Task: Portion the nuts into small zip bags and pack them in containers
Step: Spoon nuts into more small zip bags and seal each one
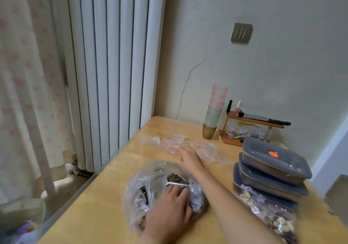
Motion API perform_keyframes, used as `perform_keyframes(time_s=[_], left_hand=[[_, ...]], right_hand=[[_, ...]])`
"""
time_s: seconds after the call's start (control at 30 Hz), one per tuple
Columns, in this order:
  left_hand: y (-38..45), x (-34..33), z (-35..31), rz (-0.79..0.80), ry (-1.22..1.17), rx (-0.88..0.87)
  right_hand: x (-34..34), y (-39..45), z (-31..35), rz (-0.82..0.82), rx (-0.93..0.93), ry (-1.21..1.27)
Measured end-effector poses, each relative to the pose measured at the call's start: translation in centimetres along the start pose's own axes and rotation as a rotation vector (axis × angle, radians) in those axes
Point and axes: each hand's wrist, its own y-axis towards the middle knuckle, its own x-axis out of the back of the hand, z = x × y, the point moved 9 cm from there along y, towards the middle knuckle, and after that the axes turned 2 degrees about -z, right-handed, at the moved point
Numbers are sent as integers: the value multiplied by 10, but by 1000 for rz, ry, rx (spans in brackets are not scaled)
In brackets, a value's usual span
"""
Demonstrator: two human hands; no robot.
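A large clear plastic bag of nuts and seeds (143,193) lies open on the wooden table (105,206). My left hand (169,208) reaches into its mouth, fingers curled over the handle of a metal scoop (178,184). My right hand (190,159) stretches across the table with straight fingers lying on a scatter of empty small zip bags (175,143); motion blur hides any pinch. Several filled small zip bags of nuts (271,213) lie at the right. Behind them is a stack of three containers with grey lids (273,166).
A stack of pastel cups (214,112) and a small wooden rack (246,129) with bottles and a knife stand at the back near the wall. The table's left edge runs beside a white radiator (113,65) and a curtain (28,84).
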Motion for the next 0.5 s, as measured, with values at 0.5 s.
perform_keyframes(time_s=[0.5], left_hand=[[1,6,5,-41,-84,39]], right_hand=[[38,-24,-15,-204,-103,230]])
